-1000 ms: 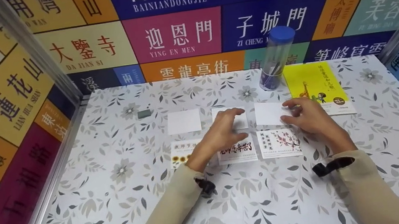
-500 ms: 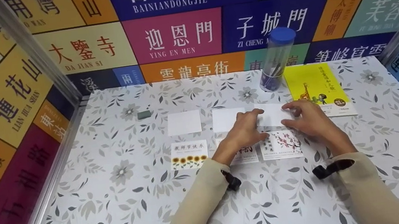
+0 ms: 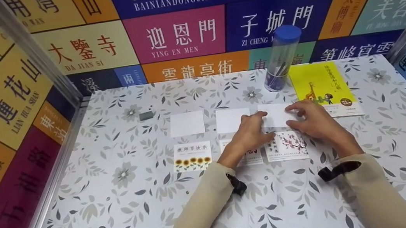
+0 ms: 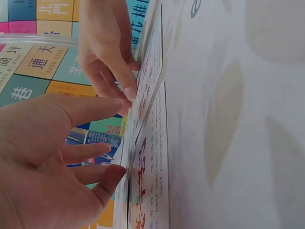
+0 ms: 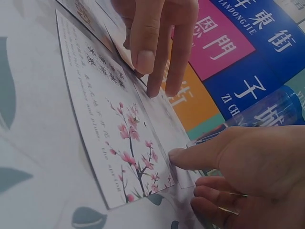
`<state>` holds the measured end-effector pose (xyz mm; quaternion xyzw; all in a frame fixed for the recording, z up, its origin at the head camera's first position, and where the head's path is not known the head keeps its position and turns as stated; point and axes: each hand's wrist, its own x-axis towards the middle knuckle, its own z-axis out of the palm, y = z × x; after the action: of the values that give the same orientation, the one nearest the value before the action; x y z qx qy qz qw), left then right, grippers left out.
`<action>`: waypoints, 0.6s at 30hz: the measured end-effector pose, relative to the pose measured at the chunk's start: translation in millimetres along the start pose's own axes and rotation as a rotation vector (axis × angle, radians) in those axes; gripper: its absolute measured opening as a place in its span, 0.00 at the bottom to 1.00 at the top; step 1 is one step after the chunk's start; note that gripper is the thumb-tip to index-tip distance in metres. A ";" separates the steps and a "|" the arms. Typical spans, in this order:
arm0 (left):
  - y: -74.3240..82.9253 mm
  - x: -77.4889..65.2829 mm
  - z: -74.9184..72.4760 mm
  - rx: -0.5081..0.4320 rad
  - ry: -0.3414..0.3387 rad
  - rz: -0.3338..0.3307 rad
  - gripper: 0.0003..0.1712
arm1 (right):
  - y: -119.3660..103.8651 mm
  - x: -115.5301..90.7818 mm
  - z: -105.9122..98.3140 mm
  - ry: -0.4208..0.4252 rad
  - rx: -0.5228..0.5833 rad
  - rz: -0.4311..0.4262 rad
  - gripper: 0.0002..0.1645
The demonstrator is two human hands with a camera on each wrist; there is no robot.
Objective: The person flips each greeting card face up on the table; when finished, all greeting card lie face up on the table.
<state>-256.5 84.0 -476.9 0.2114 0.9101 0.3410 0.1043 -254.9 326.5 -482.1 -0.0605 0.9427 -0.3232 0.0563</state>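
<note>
A blank white card (image 3: 276,116) lies on the patterned tabletop between my two hands. My left hand (image 3: 245,135) is at its left edge, fingers and thumb spread apart; it partly covers a card with red lettering (image 3: 252,158). My right hand (image 3: 315,119) is at the right edge, fingertips and thumb tip close to the card. Just below lies a plum-blossom card (image 5: 128,138), printed with pink flowers and small text. To the left are a sunflower card (image 3: 192,157) and two more white cards, one at far left (image 3: 187,124) and one in the middle (image 3: 230,119).
Behind the cards stands a clear tube (image 3: 282,58) with a blue lid and thin items inside. A yellow booklet (image 3: 320,84) lies to the right, beside my right hand. A small grey-green block (image 3: 146,115) sits at back left. Colourful lettered walls (image 3: 177,35) border the table.
My left hand has moved right, from the middle cards to the left edge of the right-hand white card, uncovering the sunflower card. My right hand has stayed nearly still.
</note>
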 end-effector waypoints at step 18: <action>-4.4 -4.1 -1.9 -0.583 0.036 -0.143 0.42 | -10.9 -1.5 -1.0 -0.026 0.012 0.088 0.30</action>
<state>-255.0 78.0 -478.3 0.1019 0.7880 0.5834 0.1679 -252.6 318.7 -474.4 -0.0226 0.9417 -0.3252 0.0829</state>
